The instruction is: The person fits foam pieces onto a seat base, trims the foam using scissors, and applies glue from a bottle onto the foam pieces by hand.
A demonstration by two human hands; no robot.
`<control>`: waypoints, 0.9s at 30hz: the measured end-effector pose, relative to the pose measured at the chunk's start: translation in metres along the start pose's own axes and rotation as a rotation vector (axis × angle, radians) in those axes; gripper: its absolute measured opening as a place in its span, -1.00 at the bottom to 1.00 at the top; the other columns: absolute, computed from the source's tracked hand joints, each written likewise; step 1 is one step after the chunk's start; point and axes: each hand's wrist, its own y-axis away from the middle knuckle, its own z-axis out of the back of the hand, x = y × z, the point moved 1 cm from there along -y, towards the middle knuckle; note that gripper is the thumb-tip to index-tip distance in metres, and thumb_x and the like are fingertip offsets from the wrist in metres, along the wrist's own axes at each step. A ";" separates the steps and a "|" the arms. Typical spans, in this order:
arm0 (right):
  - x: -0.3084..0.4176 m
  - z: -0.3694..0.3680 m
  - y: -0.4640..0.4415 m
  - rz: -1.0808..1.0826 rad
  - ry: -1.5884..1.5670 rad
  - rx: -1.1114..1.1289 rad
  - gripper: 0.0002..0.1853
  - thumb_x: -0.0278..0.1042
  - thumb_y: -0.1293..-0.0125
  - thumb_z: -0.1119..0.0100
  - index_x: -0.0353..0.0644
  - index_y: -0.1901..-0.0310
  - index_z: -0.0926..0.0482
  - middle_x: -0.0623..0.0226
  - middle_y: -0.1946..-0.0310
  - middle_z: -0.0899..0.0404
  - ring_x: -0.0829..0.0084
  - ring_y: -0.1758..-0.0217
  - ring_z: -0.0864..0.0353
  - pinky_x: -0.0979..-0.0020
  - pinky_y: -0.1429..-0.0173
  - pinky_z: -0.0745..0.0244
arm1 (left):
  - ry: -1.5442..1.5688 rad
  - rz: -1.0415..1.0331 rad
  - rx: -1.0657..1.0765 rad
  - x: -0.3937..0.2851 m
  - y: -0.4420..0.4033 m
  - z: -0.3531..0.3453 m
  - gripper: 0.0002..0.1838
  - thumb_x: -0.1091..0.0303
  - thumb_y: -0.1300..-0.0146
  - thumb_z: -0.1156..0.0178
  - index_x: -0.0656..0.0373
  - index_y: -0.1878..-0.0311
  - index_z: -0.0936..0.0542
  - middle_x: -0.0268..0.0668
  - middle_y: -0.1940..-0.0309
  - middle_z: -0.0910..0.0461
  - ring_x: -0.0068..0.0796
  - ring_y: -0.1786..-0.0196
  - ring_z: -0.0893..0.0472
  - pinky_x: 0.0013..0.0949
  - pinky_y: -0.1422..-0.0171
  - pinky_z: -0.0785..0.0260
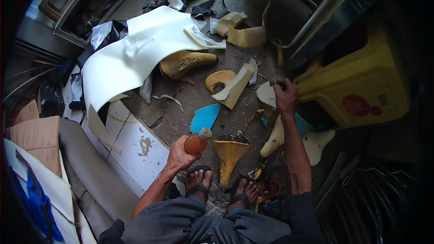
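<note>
My left hand (181, 154) is wrapped around a bottle of orange-brown liquid (195, 143), its neck tilted up to the right. At the right, my right hand (285, 96) is closed in a pinch, and what its fingers hold, if anything, is too small to make out. A pale foam scrap (266, 94) lies right beside those fingers. Between my feet sits a worn, tan, saddle-shaped foam piece (229, 152) with a dark wide end. Just above the bottle lies a blue foam piece (206, 116).
A large white foam sheet (149, 31) curves over another saddle-shaped piece (185, 63). Tan foam offcuts (247, 36) lie behind. An upturned yellow plastic stool (361, 77) stands at right. Red-handled scissors (271, 189) lie by my right foot. Rolled grey material (90, 162) is at left.
</note>
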 end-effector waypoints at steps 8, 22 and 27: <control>0.031 0.038 0.149 -0.212 -0.422 0.319 -0.57 -0.22 -0.35 -0.39 -0.30 -0.15 -0.62 0.20 0.18 -0.76 0.50 0.14 -0.68 0.42 -0.04 -0.56 | -0.342 -0.335 -0.024 -0.022 0.000 -0.020 -0.54 0.25 0.14 -0.54 0.11 0.10 -0.71 -0.21 0.34 -0.58 -0.13 0.26 -0.64 -0.15 0.12 -0.52; 0.040 0.045 0.203 -0.028 -0.338 0.420 -0.72 -0.24 -0.44 -0.31 -0.21 -0.05 -0.73 0.31 0.21 -0.64 0.39 0.11 -0.59 0.38 -0.02 -0.50 | -0.420 -0.392 -0.040 -0.042 0.026 -0.030 -0.59 0.19 0.15 -0.54 0.11 0.19 -0.69 -0.22 0.37 -0.54 -0.11 0.28 -0.63 -0.11 0.18 -0.51; 0.025 0.048 0.202 0.090 -0.538 0.620 -0.76 -0.29 -0.46 -0.28 -0.24 -0.02 -0.72 0.37 0.20 -0.65 0.47 0.13 -0.56 0.43 0.00 -0.46 | -0.654 -0.348 -0.052 -0.031 0.025 -0.040 -0.61 0.16 0.09 -0.52 0.14 0.22 -0.66 -0.21 0.32 -0.55 -0.05 0.20 -0.66 -0.02 0.14 -0.51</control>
